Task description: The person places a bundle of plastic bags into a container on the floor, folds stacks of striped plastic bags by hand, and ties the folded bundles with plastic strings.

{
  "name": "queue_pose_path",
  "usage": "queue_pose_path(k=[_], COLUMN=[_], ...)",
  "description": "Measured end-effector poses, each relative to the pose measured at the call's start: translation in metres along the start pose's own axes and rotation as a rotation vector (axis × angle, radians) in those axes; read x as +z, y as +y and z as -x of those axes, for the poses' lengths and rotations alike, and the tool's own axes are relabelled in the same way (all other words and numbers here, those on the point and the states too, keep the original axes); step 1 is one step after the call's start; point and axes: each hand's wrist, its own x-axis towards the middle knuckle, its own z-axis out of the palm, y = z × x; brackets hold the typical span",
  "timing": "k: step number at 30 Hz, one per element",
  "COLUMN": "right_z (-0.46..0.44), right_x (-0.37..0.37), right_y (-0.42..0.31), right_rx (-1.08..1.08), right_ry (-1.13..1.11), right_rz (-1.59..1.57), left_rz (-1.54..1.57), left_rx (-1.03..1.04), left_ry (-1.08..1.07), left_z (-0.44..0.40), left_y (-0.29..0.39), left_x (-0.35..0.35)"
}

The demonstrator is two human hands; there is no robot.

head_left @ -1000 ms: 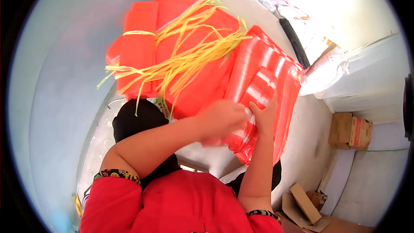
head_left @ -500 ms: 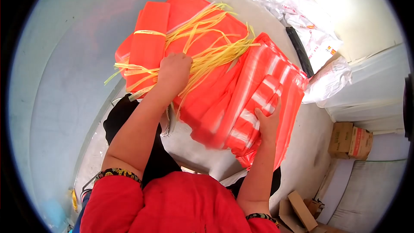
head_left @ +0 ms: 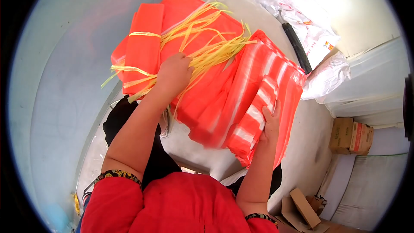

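My left hand [head_left: 174, 74] is closed on the bunch of yellow strips [head_left: 211, 54], which lies across the red plastic sheets. My right hand [head_left: 271, 123] grips a folded red-and-white striped bundle [head_left: 254, 118], thumb on top, its other fingers partly hidden. Beneath that bundle spreads a larger stack of striped plastic [head_left: 286, 75]. To the left, a folded red bundle [head_left: 146, 51] has a yellow strip around its upper part. It rests on more red plastic [head_left: 177, 6].
White plastic sacks [head_left: 308, 30] and a black bar-like object [head_left: 296, 47] lie beyond the stack. Cardboard boxes [head_left: 343, 136] stand at the right, with opened cardboard [head_left: 305, 207] at the lower right. A pale wall [head_left: 64, 82] runs along the left.
My left hand has moved from beside my right hand up-left onto the yellow strips and closed there. My right hand and the small striped bundle have tilted more upright.
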Motion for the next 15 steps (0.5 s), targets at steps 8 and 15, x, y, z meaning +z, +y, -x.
queue_pose_path(k=[8, 15], right_z=[0.021, 0.033], right_x=[0.011, 0.018], right_y=[-0.013, -0.022], right_rx=[0.101, 0.22], right_ry=[0.019, 0.093], right_rz=[-0.124, -0.189], left_rz=[-0.157, -0.187], left_rx=[-0.022, -0.084], left_ry=[-0.039, -0.014], left_z=[-0.002, -0.005], left_y=[0.001, 0.012], left_x=[0.007, 0.001])
